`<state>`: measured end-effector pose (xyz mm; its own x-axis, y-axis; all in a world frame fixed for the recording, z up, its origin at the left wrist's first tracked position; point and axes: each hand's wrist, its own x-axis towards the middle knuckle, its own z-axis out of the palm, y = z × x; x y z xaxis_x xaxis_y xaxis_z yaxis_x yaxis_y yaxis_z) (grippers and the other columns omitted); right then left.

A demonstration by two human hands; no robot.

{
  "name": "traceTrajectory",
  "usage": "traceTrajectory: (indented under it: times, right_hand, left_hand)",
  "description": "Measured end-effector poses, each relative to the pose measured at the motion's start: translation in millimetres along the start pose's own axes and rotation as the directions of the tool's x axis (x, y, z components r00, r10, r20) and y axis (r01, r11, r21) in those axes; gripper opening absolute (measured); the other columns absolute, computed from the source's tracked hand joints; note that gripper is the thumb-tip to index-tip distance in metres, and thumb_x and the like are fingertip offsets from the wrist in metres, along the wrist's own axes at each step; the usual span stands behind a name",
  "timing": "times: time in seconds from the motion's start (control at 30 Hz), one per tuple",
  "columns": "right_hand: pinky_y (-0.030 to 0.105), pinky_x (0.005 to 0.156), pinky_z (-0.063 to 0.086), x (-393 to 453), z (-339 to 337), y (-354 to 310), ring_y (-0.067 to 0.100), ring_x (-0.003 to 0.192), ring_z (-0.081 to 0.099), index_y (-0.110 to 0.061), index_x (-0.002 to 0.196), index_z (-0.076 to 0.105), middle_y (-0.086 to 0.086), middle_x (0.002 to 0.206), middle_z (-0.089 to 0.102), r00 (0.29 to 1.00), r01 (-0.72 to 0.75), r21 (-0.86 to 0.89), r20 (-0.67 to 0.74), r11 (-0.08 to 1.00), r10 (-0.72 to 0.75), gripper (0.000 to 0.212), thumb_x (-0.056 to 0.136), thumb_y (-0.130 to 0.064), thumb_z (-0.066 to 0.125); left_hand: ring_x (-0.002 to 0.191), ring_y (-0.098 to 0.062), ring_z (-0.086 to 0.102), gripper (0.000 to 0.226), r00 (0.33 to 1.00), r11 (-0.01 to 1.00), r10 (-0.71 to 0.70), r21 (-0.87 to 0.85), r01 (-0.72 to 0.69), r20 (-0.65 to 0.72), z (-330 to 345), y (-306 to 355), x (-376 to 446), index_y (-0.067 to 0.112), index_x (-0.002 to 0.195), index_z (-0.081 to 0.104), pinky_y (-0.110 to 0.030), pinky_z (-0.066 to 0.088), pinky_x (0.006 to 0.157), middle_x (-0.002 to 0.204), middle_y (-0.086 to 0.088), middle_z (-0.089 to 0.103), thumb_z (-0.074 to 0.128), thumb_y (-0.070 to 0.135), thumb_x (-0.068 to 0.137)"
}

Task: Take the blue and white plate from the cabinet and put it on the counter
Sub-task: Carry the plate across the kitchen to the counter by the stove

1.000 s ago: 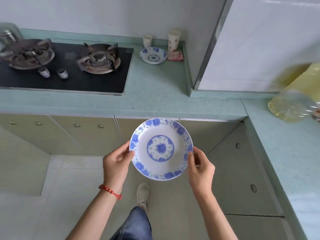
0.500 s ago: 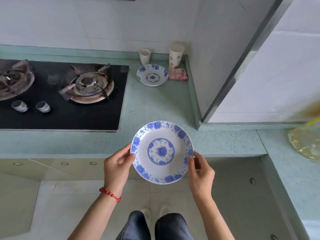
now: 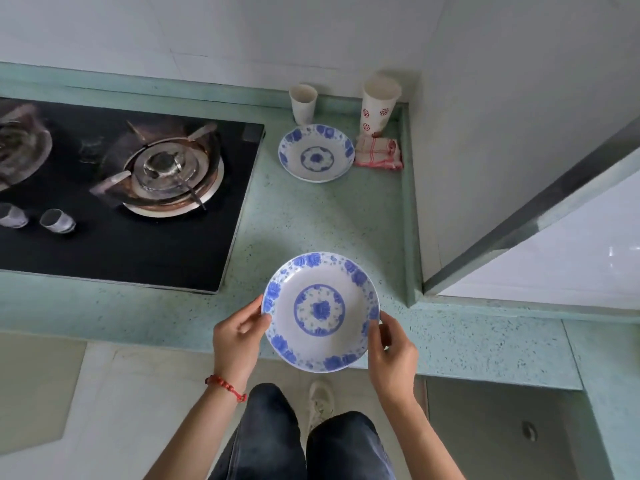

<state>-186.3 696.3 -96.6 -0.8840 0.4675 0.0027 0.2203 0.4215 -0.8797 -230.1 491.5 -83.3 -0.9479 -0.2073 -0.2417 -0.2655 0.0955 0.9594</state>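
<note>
I hold a blue and white plate (image 3: 320,310) with a floral rim level between both hands, over the front edge of the green speckled counter (image 3: 322,223). My left hand (image 3: 239,336), with a red bracelet at the wrist, grips the plate's left rim. On the right rim sits my right hand (image 3: 393,348), thumb on top. Whether the plate touches the counter I cannot tell.
A second blue and white plate (image 3: 316,153) rests at the back of the counter beside two paper cups (image 3: 379,107) and a folded cloth (image 3: 378,154). A black gas stove (image 3: 121,199) fills the left. A white wall panel (image 3: 540,251) stands at the right.
The plate and both hands have moved forward from in front of the lower cabinets to above the counter's front edge. The view has stepped closer to the counter.
</note>
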Motion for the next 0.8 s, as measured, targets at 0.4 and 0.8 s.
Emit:
traceTrajectory:
  times: [0.4,0.8]
  right_hand:
    - [0.004,0.039,0.036,35,44,21,-0.004,0.051,0.055,-0.010,0.097,0.065,-0.018,0.053,0.055,0.997,-0.071,-0.056,0.000,0.996,0.071,0.014,0.085,-0.007,0.058]
    - [0.002,0.036,0.032,73,64,18,-0.006,0.049,0.054,-0.007,0.094,0.064,-0.005,0.051,0.055,0.999,-0.023,-0.119,-0.039,0.993,0.019,0.011,0.085,-0.005,0.056]
  left_hand:
    - [0.079,-0.001,0.068,0.032,0.995,0.994,-0.096,0.044,0.096,0.008,7,-27,54,0.011,0.108,0.064,-0.014,0.054,0.069,0.087,0.006,0.071,0.061,-0.004,0.080]
    - [0.082,0.000,0.068,0.038,0.994,0.994,-0.105,-0.009,0.105,0.029,19,-25,96,0.022,0.106,0.066,-0.012,0.053,0.068,0.083,0.015,0.073,0.063,-0.004,0.078]
